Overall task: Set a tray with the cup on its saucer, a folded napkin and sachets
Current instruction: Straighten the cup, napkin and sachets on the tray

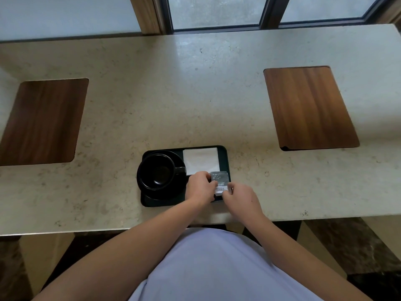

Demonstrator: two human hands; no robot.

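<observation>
A dark tray lies near the front edge of the stone counter. On its left side a black cup stands on a black saucer, handle pointing right. A white folded napkin lies in the tray's far right part. Grey and white sachets sit in the near right corner. My left hand pinches their left edge. My right hand grips their near right end.
Two wooden inlay panels are set into the counter, one at the left, one at the right. A window with dark frames runs behind the counter's far edge.
</observation>
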